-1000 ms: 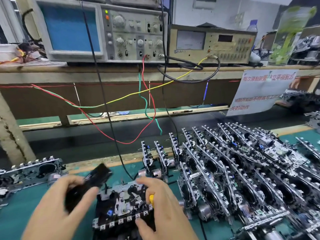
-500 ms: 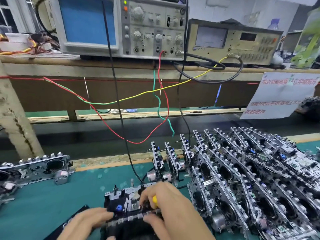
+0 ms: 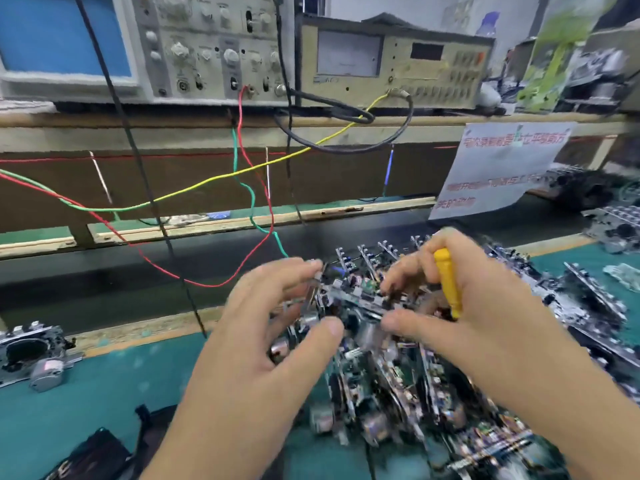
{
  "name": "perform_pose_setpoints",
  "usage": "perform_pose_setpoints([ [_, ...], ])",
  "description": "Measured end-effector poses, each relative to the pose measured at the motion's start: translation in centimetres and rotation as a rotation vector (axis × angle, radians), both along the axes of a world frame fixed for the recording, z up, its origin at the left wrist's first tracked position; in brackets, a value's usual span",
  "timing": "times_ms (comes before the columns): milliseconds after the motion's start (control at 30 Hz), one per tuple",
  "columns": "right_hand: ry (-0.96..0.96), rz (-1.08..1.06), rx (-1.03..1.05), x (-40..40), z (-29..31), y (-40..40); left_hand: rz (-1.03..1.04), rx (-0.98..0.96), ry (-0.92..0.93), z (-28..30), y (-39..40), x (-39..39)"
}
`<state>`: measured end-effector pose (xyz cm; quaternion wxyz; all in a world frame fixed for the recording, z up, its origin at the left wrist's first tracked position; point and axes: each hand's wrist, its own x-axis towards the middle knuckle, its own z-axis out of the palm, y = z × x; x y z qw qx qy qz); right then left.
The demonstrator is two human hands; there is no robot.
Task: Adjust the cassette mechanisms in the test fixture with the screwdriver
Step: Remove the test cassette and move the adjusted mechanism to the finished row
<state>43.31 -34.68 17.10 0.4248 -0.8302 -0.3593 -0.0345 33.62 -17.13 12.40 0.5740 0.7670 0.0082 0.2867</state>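
Both hands hold one cassette mechanism [image 3: 353,299] raised over the rows of standing cassette mechanisms [image 3: 408,386]. My left hand [image 3: 263,341] grips its left end between thumb and fingers. My right hand [image 3: 460,317] pinches its right end and also keeps a yellow-handled screwdriver [image 3: 447,282] tucked in the palm, handle pointing up. The black test fixture [image 3: 93,455] lies at the bottom left on the green mat, partly cut off by the frame edge. The frame is motion-blurred.
A single cassette mechanism [image 3: 31,355] lies at the left on the mat. An oscilloscope [image 3: 138,46] and a meter [image 3: 391,64] stand on the shelf behind, with red, green, yellow and black wires [image 3: 249,174] hanging down. A printed notice [image 3: 498,168] hangs at right.
Both hands left the fixture at the bottom and moved up and right, lifting a cassette mechanism over the rows. The view shifted toward the rows.
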Motion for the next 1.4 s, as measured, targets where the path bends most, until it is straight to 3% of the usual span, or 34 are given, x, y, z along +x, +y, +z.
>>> perform_pose_setpoints([
  [233,-0.198,-0.425,-0.035,9.2,1.9,-11.6,-0.26,0.134,0.134,3.1,-9.5,14.9],
  [400,-0.201,-0.629,-0.137,15.4,0.8,-19.1,-0.535,-0.229,0.37,2.7,-17.2,22.3],
  [567,-0.183,-0.814,-0.132,18.5,-1.5,-24.2,-0.689,-0.458,0.473,1.8,-22.8,25.9],
  [800,-0.119,-1.054,-0.144,23.5,-6.1,-29.0,-0.772,-0.529,0.573,0.1,-26.4,27.0],
  [1033,0.175,-1.099,-0.338,24.9,-11.6,-30.1,-0.749,-0.559,0.554,0.1,-25.3,25.6],
  [1267,0.304,-1.004,-0.521,25.5,-9.9,-28.5,-0.706,-0.556,0.527,1.3,-21.6,22.5],
  [1400,0.367,-0.963,-0.5,24.5,-9.4,-27.3,-0.664,-0.521,0.484,1.0,-18.1,19.1],
])
